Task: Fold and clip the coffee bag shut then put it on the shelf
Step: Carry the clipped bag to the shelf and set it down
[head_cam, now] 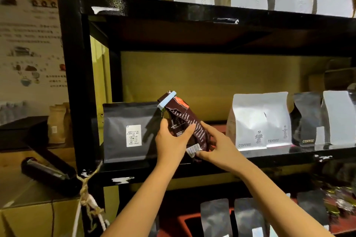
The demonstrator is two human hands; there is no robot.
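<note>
Both bare hands hold a dark brown coffee bag in front of the middle level of a black metal shelf. The left hand wraps the bag's middle from the left side, thumb across the front and fingers curled behind it. The right hand grips the lower right edge and bottom corner, fingers closed onto the foil near a small white barcode patch. The bag tilts, its top leaning to the left and its base toward the right hand. The top is folded over and pinched by a light blue clip that runs across the folded edge. An orange patch shows on the bag just below the clip.

The bag sits in the gap between a dark grey pouch with a white label on the left and a white pouch printed COFFEE on the right; its upper corner is close to the grey pouch, though I cannot tell whether they touch. Whether the base already rests on the shelf board is hidden by the hands. More dark and white pouches stand further right, others line the level above, and dark pouches lie below
</note>
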